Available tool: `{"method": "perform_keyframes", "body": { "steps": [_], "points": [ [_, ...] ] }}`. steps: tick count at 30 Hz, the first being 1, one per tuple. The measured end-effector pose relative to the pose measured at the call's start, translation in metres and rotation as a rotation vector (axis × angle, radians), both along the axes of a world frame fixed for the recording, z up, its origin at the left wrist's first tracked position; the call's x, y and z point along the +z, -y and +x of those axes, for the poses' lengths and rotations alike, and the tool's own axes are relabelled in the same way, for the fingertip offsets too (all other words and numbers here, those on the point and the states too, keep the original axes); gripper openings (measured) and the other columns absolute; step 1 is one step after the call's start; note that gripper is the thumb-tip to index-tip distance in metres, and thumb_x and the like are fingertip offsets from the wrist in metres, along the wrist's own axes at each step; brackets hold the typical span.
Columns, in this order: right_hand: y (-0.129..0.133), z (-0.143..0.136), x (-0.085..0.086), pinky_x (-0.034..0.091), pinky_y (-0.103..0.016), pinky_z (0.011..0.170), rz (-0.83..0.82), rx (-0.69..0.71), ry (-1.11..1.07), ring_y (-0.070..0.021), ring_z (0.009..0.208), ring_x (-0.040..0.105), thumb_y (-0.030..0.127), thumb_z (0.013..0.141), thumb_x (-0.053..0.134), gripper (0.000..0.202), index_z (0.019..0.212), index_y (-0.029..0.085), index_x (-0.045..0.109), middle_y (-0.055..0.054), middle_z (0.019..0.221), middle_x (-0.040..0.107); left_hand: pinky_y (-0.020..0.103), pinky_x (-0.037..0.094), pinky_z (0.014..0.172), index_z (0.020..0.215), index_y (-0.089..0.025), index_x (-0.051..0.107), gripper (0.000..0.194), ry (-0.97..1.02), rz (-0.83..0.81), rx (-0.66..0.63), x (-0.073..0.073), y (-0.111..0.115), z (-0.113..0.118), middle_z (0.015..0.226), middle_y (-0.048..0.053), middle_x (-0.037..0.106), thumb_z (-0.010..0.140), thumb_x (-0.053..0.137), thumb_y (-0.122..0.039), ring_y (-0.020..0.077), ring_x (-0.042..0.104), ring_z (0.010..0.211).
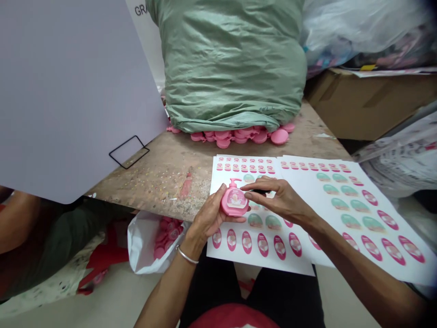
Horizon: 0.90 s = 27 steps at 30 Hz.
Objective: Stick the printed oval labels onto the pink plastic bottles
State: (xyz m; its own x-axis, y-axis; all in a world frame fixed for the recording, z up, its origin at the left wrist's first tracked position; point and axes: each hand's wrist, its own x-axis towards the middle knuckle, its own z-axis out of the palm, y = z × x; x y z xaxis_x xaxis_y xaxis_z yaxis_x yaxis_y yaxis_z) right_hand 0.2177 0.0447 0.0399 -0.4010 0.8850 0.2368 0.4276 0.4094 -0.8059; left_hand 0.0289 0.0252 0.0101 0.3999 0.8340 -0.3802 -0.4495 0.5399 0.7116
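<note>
My left hand point(212, 210) is closed round a small pink pump bottle point(235, 210), held upright with its front facing me. A printed label point(236, 198) lies on the bottle's front. Pinched in my right hand point(276, 198) is a thin black tool point(260, 191); its exact kind is hard to make out. The right fingertips are at the label's upper right edge. Beneath the hands lies a white sticker sheet point(228, 177) with pink oval and green stickers, and a second sticker sheet point(327, 212) lies to its right.
A large green sack point(235, 64) stands on the wooden table point(164, 173), over several pink round pieces point(280, 136). A grey panel point(75, 91) with a black wire stand rises at left. Below the table edge hangs a white bag point(139, 246) of pink pieces. A cardboard box point(368, 105) is at right. Another person's arm point(18, 218) shows at far left.
</note>
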Motion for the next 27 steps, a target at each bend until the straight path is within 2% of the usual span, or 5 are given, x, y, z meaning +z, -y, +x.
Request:
{"method": "perform_keyframes", "body": {
  "steps": [6,13,27],
  "points": [
    [-0.0030,-0.0041,-0.0056,0.047,-0.028,0.063,-0.025,-0.003,0.005,-0.0155,0.072,0.060,0.036,0.083,0.064,0.022,0.097,0.023,0.074,-0.002,0.083,0.072,0.035,0.060,0.062,0.118,-0.010,0.059,0.047,0.023,-0.014,0.020,-0.0035,-0.0029,-0.0017,0.103,0.019,0.070,0.091,0.048,-0.046,0.0282,0.070,0.088],
    [-0.0038,-0.0052,-0.0077,0.047,-0.028,0.062,-0.029,-0.014,0.005,-0.0153,0.071,0.059,0.037,0.082,0.064,0.023,0.098,0.023,0.074,-0.003,0.082,0.071,0.035,0.060,0.061,0.119,-0.011,0.058,0.046,0.028,-0.019,0.033,-0.0007,-0.0036,-0.0024,0.104,0.019,0.069,0.092,0.045,-0.045,0.0281,0.070,0.088],
    [-0.0026,-0.0047,-0.0027,0.046,-0.027,0.060,-0.004,-0.014,0.017,-0.0146,0.070,0.060,0.035,0.082,0.065,0.021,0.097,0.023,0.074,-0.002,0.084,0.072,0.036,0.060,0.063,0.120,-0.011,0.059,0.052,0.036,-0.001,-0.019,0.0044,-0.0040,-0.0047,0.106,0.019,0.069,0.094,0.035,-0.050,0.0276,0.070,0.089]
  ]
}}
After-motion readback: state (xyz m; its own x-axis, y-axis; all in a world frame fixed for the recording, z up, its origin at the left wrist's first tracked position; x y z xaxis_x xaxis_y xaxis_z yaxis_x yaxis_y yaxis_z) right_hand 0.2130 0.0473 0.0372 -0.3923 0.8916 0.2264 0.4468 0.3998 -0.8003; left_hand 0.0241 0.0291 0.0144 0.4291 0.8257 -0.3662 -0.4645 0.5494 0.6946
